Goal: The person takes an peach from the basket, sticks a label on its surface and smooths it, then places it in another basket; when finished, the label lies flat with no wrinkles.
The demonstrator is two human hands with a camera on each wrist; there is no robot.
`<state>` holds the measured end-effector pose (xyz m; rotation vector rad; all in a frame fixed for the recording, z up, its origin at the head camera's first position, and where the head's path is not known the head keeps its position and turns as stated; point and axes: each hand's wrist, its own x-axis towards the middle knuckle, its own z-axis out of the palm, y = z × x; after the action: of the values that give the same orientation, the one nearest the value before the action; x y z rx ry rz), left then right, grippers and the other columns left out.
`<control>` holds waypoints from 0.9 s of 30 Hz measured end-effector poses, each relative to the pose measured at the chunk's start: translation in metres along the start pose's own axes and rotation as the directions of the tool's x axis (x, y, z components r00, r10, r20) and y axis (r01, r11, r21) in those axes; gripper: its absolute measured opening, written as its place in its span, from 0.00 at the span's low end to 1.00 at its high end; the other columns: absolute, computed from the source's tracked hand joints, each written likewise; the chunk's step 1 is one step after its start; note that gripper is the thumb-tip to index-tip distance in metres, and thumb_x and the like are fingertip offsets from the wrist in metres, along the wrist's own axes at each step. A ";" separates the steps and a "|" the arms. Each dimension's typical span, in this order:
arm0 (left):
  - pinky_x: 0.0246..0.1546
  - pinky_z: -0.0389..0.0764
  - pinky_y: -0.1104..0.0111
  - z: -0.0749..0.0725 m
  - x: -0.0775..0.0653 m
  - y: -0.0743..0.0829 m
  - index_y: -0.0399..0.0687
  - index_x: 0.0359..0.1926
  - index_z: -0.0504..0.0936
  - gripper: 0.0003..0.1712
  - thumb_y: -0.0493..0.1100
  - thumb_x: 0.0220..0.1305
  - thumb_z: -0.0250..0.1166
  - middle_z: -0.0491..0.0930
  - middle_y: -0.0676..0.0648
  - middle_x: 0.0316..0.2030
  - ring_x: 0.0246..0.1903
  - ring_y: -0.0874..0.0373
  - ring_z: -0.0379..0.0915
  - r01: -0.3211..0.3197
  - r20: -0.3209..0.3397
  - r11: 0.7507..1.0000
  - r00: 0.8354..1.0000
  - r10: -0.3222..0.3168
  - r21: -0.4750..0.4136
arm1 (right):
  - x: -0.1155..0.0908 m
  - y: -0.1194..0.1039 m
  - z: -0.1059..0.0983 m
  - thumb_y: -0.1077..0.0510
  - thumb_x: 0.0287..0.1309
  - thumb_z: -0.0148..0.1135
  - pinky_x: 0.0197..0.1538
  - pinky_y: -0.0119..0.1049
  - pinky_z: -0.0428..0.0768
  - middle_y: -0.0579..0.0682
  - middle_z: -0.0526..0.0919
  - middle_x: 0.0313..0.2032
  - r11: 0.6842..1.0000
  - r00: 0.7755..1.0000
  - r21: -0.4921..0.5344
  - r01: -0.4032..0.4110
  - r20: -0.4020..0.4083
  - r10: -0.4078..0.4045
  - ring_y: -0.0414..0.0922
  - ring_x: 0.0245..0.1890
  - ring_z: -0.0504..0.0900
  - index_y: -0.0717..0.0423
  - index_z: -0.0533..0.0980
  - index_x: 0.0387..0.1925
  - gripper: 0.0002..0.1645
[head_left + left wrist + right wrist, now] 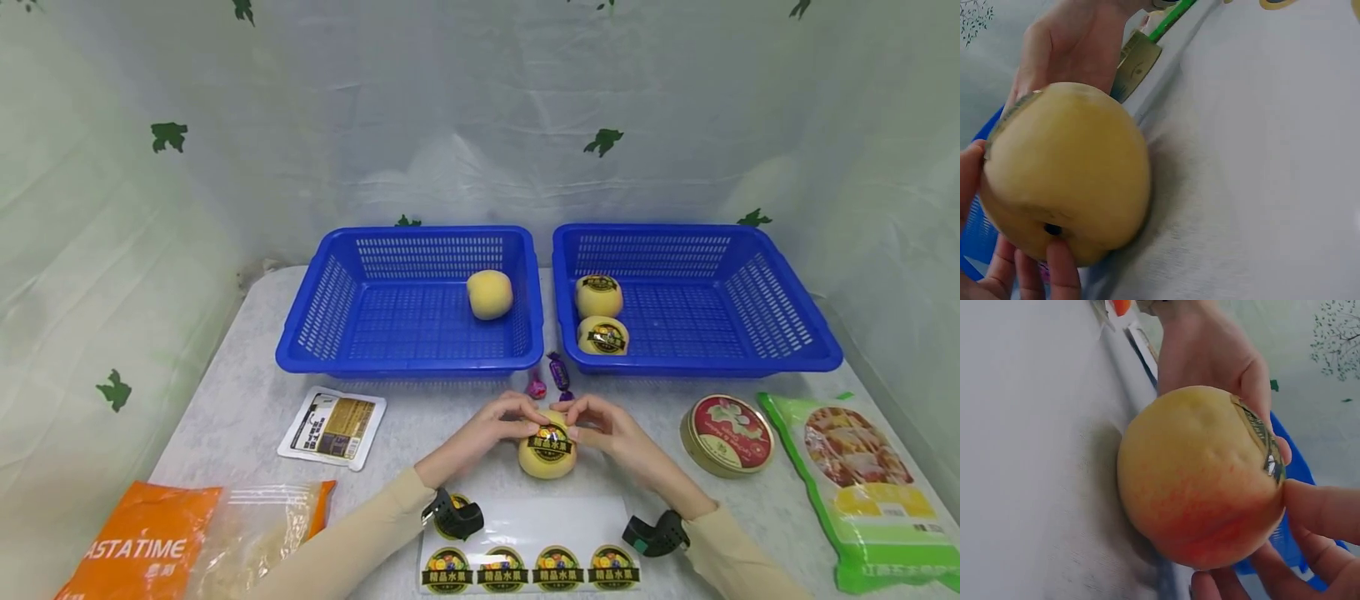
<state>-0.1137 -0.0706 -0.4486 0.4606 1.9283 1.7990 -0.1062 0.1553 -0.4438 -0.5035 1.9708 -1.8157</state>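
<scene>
Both hands grasp a round yellow fruit [546,468] with a red-blushed side, which is above the pale tabletop [660,475] behind a white sheet of labels [555,515]; whether its underside touches the table is hard to tell. The left hand [504,419] and the right hand [609,423] clasp it from either side, thumbs at the edges of its round black-and-gold label [550,445], whose rim they partly cover. From the head, the lower fingers are mostly hidden; the wrist views show fingertips curled against the fruit, some cut off by the frame, and the label only edge-on. On the sheet, four labels line the near edge, while another [453,503] is partly covered by the black wrist camera [459,520] on the left. Beyond the fruit, a purple-wrapped sweet [558,372] lies near a pink-wrapped one [536,387]; a further purple piece is half covered by the right hand, so whether it is separate is unclear. The left blue plastic basket [408,367] holds one plain yellow fruit [490,296]; the right blue plastic basket [705,365] holds two labelled ones, the nearer partly hidden by the rim. An orange-and-clear bag [153,533] is cut off at the bottom and partly covered by the left sleeve [367,533].
</scene>
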 end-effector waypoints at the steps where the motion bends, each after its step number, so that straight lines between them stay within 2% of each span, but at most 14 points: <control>1: 0.40 0.71 0.62 0.000 0.000 0.002 0.41 0.40 0.80 0.10 0.41 0.60 0.59 0.66 0.50 0.45 0.47 0.56 0.61 0.009 -0.002 1.000 1.000 -0.009 0.006 | -0.001 -0.001 -0.001 0.59 0.58 0.57 0.52 0.44 0.68 0.59 0.68 0.56 1.000 1.000 -0.008 0.010 -0.006 -0.010 0.57 0.56 0.65 0.64 0.68 0.39 0.12; 2: 0.38 0.72 0.62 0.001 0.000 0.004 0.43 0.40 0.80 0.10 0.42 0.60 0.59 0.66 0.51 0.45 0.47 0.56 0.61 0.011 0.002 1.000 1.000 -0.011 0.025 | -0.002 -0.002 -0.002 0.60 0.59 0.56 0.52 0.44 0.68 0.61 0.68 0.56 1.000 1.000 -0.010 0.026 -0.011 -0.026 0.58 0.56 0.65 0.64 0.68 0.41 0.12; 4: 0.42 0.70 0.61 0.001 0.000 0.007 0.48 0.42 0.80 0.10 0.44 0.60 0.59 0.66 0.51 0.47 0.48 0.55 0.61 -0.026 0.017 0.993 1.000 0.024 0.112 | -0.005 -0.007 -0.006 0.62 0.60 0.54 0.52 0.42 0.69 0.64 0.68 0.55 0.997 0.996 -0.018 0.077 -0.036 -0.077 0.58 0.56 0.66 0.65 0.68 0.44 0.13; 6: 0.46 0.67 0.59 0.001 -0.001 0.010 0.54 0.47 0.78 0.13 0.45 0.61 0.58 0.65 0.51 0.49 0.49 0.54 0.59 -0.071 0.037 0.976 0.997 0.064 0.205 | -0.010 -0.013 -0.013 0.64 0.61 0.51 0.51 0.41 0.71 0.68 0.68 0.53 0.991 0.988 -0.020 0.131 -0.077 -0.132 0.57 0.54 0.68 0.67 0.66 0.48 0.14; 9: 0.50 0.61 0.56 0.001 -0.003 0.013 0.62 0.55 0.72 0.20 0.50 0.60 0.59 0.62 0.50 0.53 0.53 0.54 0.54 -0.118 0.065 0.929 0.993 0.102 0.350 | -0.020 -0.023 -0.028 0.64 0.64 0.47 0.49 0.41 0.73 0.70 0.69 0.50 0.986 0.972 -0.009 0.169 -0.164 -0.168 0.55 0.50 0.73 0.69 0.61 0.53 0.18; 12: 0.50 0.59 0.50 0.004 -0.007 0.016 0.69 0.58 0.67 0.29 0.55 0.54 0.64 0.56 0.47 0.58 0.56 0.53 0.48 -0.124 0.099 0.882 0.991 0.088 0.454 | -0.029 -0.026 -0.045 0.59 0.66 0.46 0.47 0.41 0.75 0.66 0.72 0.49 0.989 0.955 0.004 0.149 -0.262 -0.142 0.53 0.48 0.75 0.66 0.58 0.57 0.22; 14: 0.51 0.58 0.49 0.007 -0.008 0.017 0.72 0.59 0.66 0.33 0.56 0.51 0.66 0.54 0.47 0.59 0.58 0.53 0.46 -0.127 0.115 0.850 0.990 0.079 0.511 | -0.032 -0.019 -0.059 0.57 0.66 0.46 0.47 0.39 0.75 0.65 0.72 0.49 0.987 0.942 0.034 0.157 -0.306 -0.139 0.52 0.47 0.76 0.63 0.56 0.60 0.24; 17: 0.51 0.63 0.54 0.013 -0.008 0.016 0.70 0.57 0.68 0.32 0.54 0.49 0.68 0.57 0.50 0.57 0.56 0.54 0.51 -0.140 0.108 0.815 0.990 0.096 0.562 | -0.032 0.002 -0.081 0.56 0.65 0.47 0.45 0.39 0.76 0.63 0.74 0.49 0.977 0.923 0.092 0.193 -0.355 -0.149 0.53 0.46 0.76 0.60 0.56 0.61 0.26; 20: 0.48 0.66 0.61 0.017 -0.007 0.017 0.68 0.55 0.71 0.30 0.53 0.48 0.68 0.61 0.53 0.52 0.52 0.57 0.57 -0.156 0.071 0.786 0.987 0.142 0.598 | -0.027 0.026 -0.099 0.56 0.65 0.48 0.43 0.40 0.77 0.61 0.75 0.48 0.964 0.903 0.142 0.226 -0.401 -0.153 0.54 0.45 0.77 0.59 0.57 0.61 0.26; 24: 0.45 0.68 0.64 0.021 -0.007 0.028 0.70 0.54 0.71 0.29 0.55 0.48 0.68 0.62 0.55 0.49 0.48 0.59 0.59 -0.191 0.061 0.778 0.979 0.194 0.598 | -0.019 0.043 -0.109 0.54 0.63 0.52 0.41 0.42 0.78 0.58 0.76 0.43 0.957 0.872 0.168 0.237 -0.471 -0.133 0.53 0.42 0.79 0.60 0.60 0.59 0.26; 27: 0.42 0.70 0.65 0.025 -0.002 0.048 0.72 0.55 0.70 0.29 0.58 0.50 0.66 0.62 0.57 0.49 0.48 0.61 0.59 -0.251 0.094 0.775 0.966 0.243 0.581 | -0.015 0.049 -0.111 0.54 0.61 0.54 0.39 0.42 0.79 0.57 0.78 0.40 0.952 0.844 0.173 0.253 -0.521 -0.130 0.52 0.40 0.80 0.61 0.62 0.57 0.26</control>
<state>-0.1019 -0.0468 -0.4018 0.9699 2.5032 1.2782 -0.1515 0.2610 -0.4842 -0.1567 2.0293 -2.4769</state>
